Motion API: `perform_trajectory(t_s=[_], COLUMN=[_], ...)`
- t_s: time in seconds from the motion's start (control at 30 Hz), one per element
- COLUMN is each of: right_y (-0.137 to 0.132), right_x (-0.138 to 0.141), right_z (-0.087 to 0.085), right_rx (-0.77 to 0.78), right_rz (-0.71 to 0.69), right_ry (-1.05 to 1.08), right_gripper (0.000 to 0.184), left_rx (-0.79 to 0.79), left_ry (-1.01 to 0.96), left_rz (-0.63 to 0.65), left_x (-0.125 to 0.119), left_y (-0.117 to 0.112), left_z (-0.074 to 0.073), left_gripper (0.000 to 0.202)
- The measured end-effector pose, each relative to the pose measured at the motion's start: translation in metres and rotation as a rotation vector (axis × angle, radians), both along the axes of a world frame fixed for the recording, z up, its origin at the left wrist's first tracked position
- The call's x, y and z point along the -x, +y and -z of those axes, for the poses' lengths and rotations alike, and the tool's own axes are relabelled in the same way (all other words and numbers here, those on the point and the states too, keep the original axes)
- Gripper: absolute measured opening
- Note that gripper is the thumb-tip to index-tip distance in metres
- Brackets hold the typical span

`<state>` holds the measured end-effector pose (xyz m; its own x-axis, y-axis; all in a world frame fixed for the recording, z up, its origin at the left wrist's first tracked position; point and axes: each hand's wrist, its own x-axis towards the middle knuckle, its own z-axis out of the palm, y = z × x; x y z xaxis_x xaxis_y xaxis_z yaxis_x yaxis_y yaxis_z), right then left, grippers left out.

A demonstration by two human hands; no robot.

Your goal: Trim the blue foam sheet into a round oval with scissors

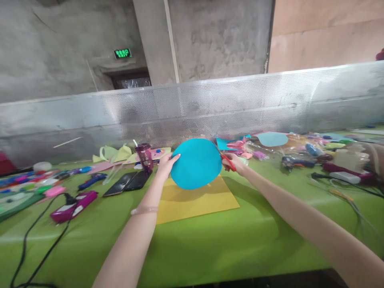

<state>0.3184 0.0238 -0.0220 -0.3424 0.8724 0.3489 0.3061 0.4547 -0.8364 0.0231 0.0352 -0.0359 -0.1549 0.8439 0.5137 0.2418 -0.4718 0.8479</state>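
Observation:
My left hand [167, 165] pinches the left edge of a round turquoise paper piece [195, 163] and holds it upright above the table. My right hand [237, 163] grips red-handled scissors [228, 161] at the paper's right edge. Under the paper a yellow sheet [198, 202] lies flat on the green tablecloth [210, 248].
Two dark phones [127, 183] and a purple bottle [144, 157] lie left of my hand. A magenta glue gun [73, 205] with a black cord sits further left. Paper scraps, a light blue cutout [272, 139] and tools crowd the right. A perforated metal panel [240, 104] backs the table.

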Motion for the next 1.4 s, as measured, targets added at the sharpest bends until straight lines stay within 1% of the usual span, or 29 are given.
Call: perform_trajectory(t_s=[0.23, 0.7, 0.87, 1.13, 1.4], right_y=[0.0003, 0.0077, 0.0074, 0.0060, 0.0042], right_x=[0.0002, 0.0007, 0.0004, 0.0009, 0.0004], right_z=[0.0001, 0.0044, 0.0035, 0.0031, 0.0026], right_rx=[-0.004, 0.024, 0.023, 0.010, 0.008], right_rz=[0.026, 0.066, 0.082, 0.053, 0.039], right_ry=[-0.012, -0.032, -0.056, -0.068, -0.069], right_gripper=[0.010, 0.006, 0.005, 0.007, 0.010], left_rx=[0.016, 0.030, 0.013, 0.054, 0.057], left_ry=[-0.011, -0.035, -0.028, -0.061, -0.053], left_rz=[0.013, 0.030, 0.003, 0.026, 0.014], left_x=[-0.0018, -0.0015, 0.0006, 0.0040, 0.0065], left_y=[-0.0021, -0.0028, -0.0009, 0.0004, 0.0007], left_z=[-0.0010, -0.0016, -0.0006, 0.0004, 0.0002], left_gripper=[0.037, 0.043, 0.042, 0.047, 0.048])
